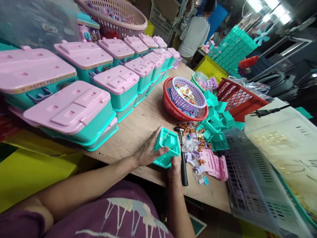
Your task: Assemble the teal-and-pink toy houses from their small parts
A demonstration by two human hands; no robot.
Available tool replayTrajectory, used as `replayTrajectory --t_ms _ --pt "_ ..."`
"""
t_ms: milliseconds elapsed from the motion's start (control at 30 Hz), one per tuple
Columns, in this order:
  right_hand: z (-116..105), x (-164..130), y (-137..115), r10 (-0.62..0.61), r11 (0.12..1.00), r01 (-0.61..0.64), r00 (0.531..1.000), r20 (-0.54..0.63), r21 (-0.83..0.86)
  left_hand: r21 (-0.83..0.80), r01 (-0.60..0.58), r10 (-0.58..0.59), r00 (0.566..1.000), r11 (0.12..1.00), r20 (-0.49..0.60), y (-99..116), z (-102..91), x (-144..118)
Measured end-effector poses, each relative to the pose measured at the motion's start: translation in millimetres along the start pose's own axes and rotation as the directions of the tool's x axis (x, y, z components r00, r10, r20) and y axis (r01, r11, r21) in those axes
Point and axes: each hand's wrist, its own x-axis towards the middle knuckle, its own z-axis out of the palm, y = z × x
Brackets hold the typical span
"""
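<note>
Between my two hands is a teal plastic box (167, 142), tilted near the table's front edge, its moulded hollow side towards me. My left hand (149, 150) grips its left side, the thumb laid across the near face. Around the lower right corner closes my right hand (175, 167); its fingers are mostly hidden behind the box. Just right of the box lies a hammer (183, 158) with a black handle. Small clear and purple plastic parts (194, 148), brown figurines (201, 143) and a pink lid (214, 163) are spread beyond it.
Teal boxes with pink lids (71, 105) stand stacked in rows on the left. A purple basket (190, 94) sits in a red basket (170, 110) ahead. Loose teal parts (218, 119) pile up at right, beside a grey crate (240, 172). A person (195, 33) stands in the background.
</note>
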Motion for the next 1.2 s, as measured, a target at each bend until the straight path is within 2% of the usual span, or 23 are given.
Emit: replayTrajectory --t_ms 200,300,400,500,567,633,767,833,933,1100,1200 --pt "-7 -5 -11 -0.096 0.984 0.099 0.995 0.027 -0.147 -0.009 -0.062 0.063 0.995 0.998 0.081 0 -3.5 -1" --pt "-5 -5 -20 -0.098 0.988 0.11 0.988 0.115 -0.104 0.018 -0.068 0.065 0.989 0.998 0.135 5 -11.4 -3" --pt "1 -5 -26 -0.056 0.998 0.052 0.979 0.197 0.022 0.028 -0.051 0.045 0.982 0.998 0.185 9 -17.9 -10" --pt "7 -5 -29 -0.074 0.986 0.055 0.99 0.12 0.156 0.031 -0.101 0.09 0.964 0.994 0.251 6 -20.0 -16" --pt "8 -5 -30 -0.119 0.989 0.115 0.992 0.044 0.095 0.067 -0.166 0.14 0.945 0.984 0.295 3 -21.5 -17" --pt "7 -7 -29 -0.185 0.981 0.185 0.983 0.008 -0.056 0.165 -0.204 0.148 0.942 0.965 0.302 4 -25.5 -16" --pt "1 -12 -28 -0.315 0.888 0.299 0.949 0.011 -0.35 0.387 -0.176 0.06 0.954 0.905 0.292 20 -39.1 -11" --pt "-2 -13 -31 -0.385 0.802 0.37 0.92 0.067 -0.469 0.417 -0.201 0.066 0.946 0.886 0.316 32 -44.2 -10" --pt "-3 -12 -42 -0.449 0.696 0.468 0.875 0.179 -0.545 0.451 -0.238 0.093 0.943 0.86 0.321 44 -46.2 -14" --pt "-1 -5 -68 -0.42 0.641 0.502 0.862 0.282 -0.581 0.462 -0.292 0.136 0.93 0.838 0.342 42 -43.5 -20" --pt "3 -1 -84 -0.309 0.538 0.55 0.834 0.458 -0.639 0.457 -0.337 0.171 0.915 0.823 0.367 38 -39.3 -20"
